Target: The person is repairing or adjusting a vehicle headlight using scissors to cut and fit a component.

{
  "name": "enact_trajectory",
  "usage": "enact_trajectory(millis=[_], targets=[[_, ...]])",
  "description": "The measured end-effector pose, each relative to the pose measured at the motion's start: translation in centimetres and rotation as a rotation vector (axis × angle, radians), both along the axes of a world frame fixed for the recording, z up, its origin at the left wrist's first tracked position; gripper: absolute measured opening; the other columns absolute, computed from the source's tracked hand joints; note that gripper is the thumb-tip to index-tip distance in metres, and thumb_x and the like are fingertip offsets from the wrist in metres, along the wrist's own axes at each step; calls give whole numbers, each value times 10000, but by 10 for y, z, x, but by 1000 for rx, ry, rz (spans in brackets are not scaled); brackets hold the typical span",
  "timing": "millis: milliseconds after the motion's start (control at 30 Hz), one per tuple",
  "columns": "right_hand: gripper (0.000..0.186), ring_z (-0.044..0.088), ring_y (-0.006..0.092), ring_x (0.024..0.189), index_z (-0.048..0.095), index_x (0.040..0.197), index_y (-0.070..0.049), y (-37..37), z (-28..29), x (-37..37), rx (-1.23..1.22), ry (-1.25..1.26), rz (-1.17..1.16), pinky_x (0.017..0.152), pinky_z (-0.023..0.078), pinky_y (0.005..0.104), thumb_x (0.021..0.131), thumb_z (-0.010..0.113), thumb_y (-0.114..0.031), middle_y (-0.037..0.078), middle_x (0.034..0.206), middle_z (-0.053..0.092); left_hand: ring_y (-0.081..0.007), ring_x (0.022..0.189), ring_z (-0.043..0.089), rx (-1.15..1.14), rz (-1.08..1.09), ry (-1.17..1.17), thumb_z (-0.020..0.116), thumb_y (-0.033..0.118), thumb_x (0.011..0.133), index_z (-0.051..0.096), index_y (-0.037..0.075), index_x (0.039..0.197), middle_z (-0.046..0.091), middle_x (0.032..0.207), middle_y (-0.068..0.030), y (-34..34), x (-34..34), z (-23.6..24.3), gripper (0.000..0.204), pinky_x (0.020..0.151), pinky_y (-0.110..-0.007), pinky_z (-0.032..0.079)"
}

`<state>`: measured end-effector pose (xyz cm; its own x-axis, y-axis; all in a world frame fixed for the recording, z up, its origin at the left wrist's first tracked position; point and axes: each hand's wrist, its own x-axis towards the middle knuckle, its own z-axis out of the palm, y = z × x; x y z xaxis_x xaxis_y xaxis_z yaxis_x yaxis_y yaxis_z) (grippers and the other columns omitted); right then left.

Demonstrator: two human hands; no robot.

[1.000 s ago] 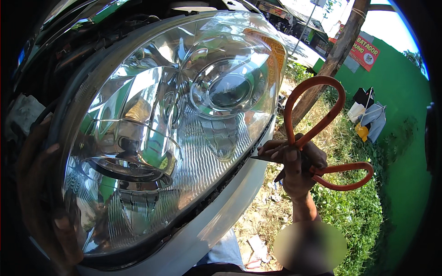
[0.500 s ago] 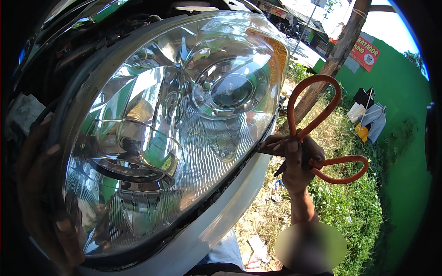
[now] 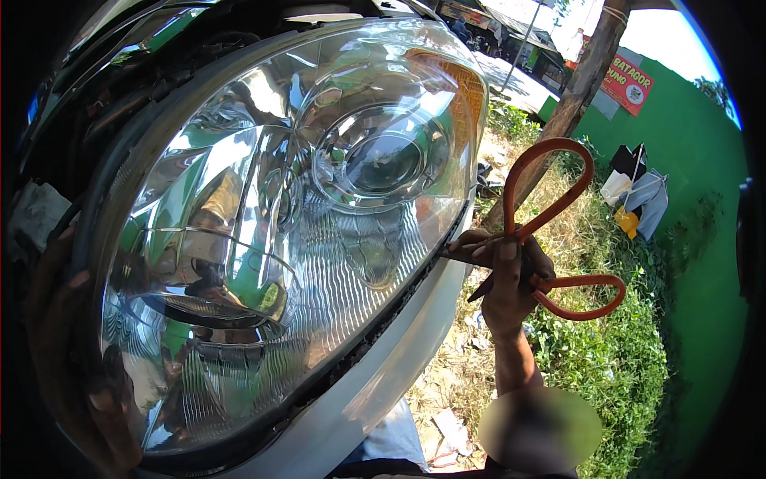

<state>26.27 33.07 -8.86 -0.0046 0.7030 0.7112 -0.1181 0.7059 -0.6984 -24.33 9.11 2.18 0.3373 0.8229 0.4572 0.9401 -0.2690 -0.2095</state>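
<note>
A large clear car headlight (image 3: 351,239) fills the left and middle of the view, tilted, with an amber section (image 3: 463,88) at its upper right. My left hand (image 3: 52,319), mostly in shadow, holds the headlight's left edge, its fingers curled round the rim. My right hand (image 3: 511,287) is closed round scissors (image 3: 557,207) with orange loop handles. Their dark blades are spread; one tip meets the black seam (image 3: 375,339) between the clear lens and the pale housing (image 3: 383,375), while the other blade points down away from it.
Dark car parts (image 3: 120,104) lie behind the headlight at upper left. A wooden post (image 3: 586,80) leans beside a green wall (image 3: 686,168) with a red sign (image 3: 626,84). Cloths and a yellow item (image 3: 626,222) hang there. Grass (image 3: 622,359) and litter cover the ground.
The headlight sits slightly further left in the view. The scissors have turned a little, and their lower loop has shifted left. Both hands keep their holds.
</note>
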Motion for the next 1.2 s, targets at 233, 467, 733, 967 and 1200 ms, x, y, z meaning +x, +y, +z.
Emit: enact_trajectory(millis=[233,467,733,967,1200], targets=[[339,750,282,783,633,868,51,-1,13,-9,-8,-216,-230,763,607,423,1067,538,-207,175,753,728,-401,1411,484,45,24,-155,553,191,1053,573,100,1387,499,1512,-264,159,303,123,347,1159,-476,386],[337,750,342,774,647,856,63,-27,11,-15,9,-221,-151,734,630,467,1060,545,-186,140,720,694,-442,1394,492,182,-223,-375,521,381,1058,562,35,1388,500,1478,-326,39,93,-10,480,1156,-504,384],[323,746,321,757,614,904,63,-16,-2,-4,35,-142,-240,765,625,468,1072,525,-197,137,761,704,-455,1248,615,175,-162,-152,542,411,1018,586,-17,1283,595,1312,-359,55,104,-3,505,1044,-473,479],[388,746,344,773,620,834,65,-50,8,-30,23,-152,-44,722,624,467,1068,519,-228,231,817,716,-448,1258,606,91,-202,-61,530,428,1026,580,-34,1293,584,1315,-363,42,73,3,536,1062,-482,464],[355,744,298,750,627,807,43,-44,15,-29,-82,-157,-116,735,608,422,1069,512,-165,184,765,726,-449,1312,554,206,-229,-338,441,513,1052,562,-51,1326,540,1368,-366,55,125,-10,638,1108,-514,414]])
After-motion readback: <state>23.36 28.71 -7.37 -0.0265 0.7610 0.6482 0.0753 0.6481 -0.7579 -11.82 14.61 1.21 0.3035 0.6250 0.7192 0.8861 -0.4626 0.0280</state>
